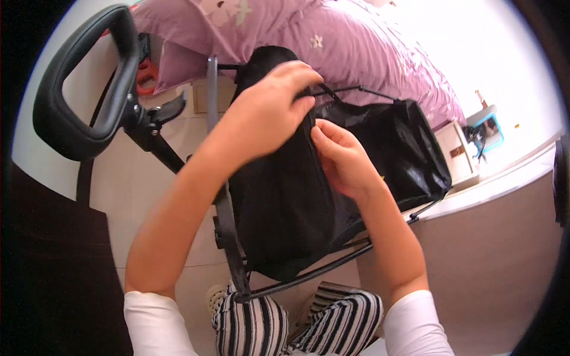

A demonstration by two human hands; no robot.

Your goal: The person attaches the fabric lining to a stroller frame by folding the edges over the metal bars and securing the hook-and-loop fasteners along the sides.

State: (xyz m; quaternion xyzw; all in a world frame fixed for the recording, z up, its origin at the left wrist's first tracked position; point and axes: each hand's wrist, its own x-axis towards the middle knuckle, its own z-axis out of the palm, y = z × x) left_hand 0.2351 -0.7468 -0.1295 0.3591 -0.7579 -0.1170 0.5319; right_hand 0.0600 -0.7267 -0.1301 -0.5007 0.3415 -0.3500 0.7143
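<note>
1. Black fabric cover [276, 202] sits on the tubular frame [233, 249].
2. Right hand [347, 157] pinches its edge; left hand [267, 115] arches above, grip too blurred to tell.
3. Uneven pulling could pucker the cover.

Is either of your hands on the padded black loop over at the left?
No, the left hand and right hand are both at the black fabric, well apart from the padded black loop.

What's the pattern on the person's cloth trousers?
Black and off-white stripes cover the cloth trousers, best seen at the bottom of the head view.
</note>
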